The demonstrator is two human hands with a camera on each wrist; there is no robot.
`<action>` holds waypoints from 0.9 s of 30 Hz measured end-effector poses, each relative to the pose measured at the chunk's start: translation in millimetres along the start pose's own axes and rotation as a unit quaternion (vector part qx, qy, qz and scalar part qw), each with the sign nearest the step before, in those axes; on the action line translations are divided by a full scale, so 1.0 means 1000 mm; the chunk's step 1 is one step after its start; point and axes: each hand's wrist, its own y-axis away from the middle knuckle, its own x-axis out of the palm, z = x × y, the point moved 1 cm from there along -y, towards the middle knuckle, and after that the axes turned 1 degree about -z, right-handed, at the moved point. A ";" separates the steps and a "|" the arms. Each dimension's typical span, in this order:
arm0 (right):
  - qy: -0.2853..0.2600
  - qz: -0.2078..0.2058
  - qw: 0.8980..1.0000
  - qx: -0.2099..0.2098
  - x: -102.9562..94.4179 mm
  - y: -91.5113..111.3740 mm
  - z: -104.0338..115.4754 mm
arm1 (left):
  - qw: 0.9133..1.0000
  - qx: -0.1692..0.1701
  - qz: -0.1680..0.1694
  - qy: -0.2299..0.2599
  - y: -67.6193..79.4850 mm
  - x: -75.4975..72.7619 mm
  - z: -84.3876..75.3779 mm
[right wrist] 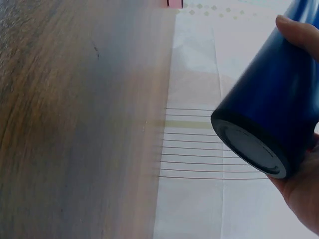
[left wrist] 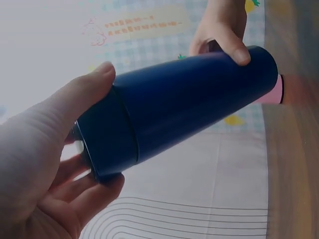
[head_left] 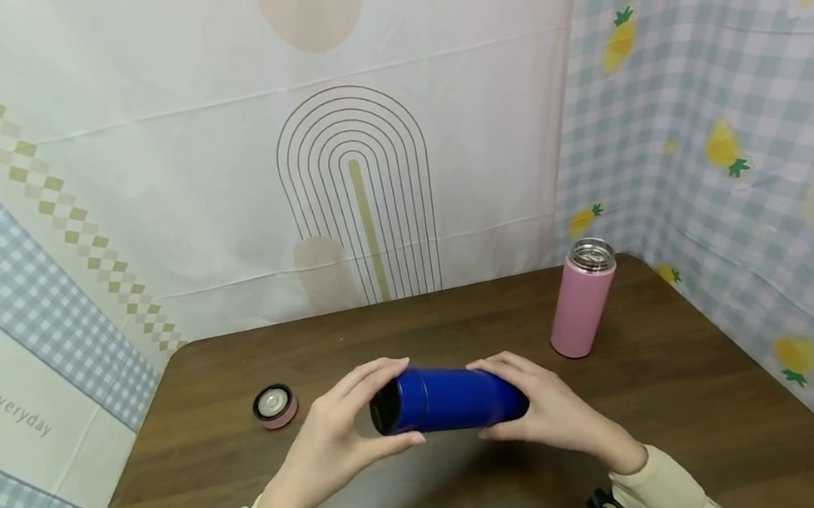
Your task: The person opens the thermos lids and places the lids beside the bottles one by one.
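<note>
A dark blue thermos bottle (head_left: 461,397) is held on its side above the table by both hands. My left hand (head_left: 339,425) grips its lid end, thumb below and fingers above in the head view. A seam between lid and body shows in the left wrist view, beside the thumb (left wrist: 94,84). Round the base end, my right hand (head_left: 544,402) holds the body. The bottle's round dark base (right wrist: 251,147) faces the camera in the right wrist view. Part of the right hand (right wrist: 304,194) is cut off by that frame's edge.
A pink thermos bottle (head_left: 582,301) stands uncapped at the table's back right. Its pink and black lid (head_left: 275,406) lies inner side up at the left. The brown wooden table (head_left: 199,479) meets a printed cloth (head_left: 218,183) behind; checked cloth (head_left: 717,193) hangs on the right.
</note>
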 end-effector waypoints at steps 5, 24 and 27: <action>0.062 -0.068 0.996 -0.018 0.001 -0.003 0.000 | 0.996 -0.075 -0.043 0.011 -0.003 0.006 0.003; 0.133 -0.132 0.978 -0.094 -0.003 -0.010 0.005 | 0.985 -0.167 -0.023 0.048 -0.002 -0.006 0.006; 0.122 -0.129 0.981 -0.083 -0.004 -0.010 0.005 | 0.996 -0.086 0.013 0.026 0.000 -0.009 0.007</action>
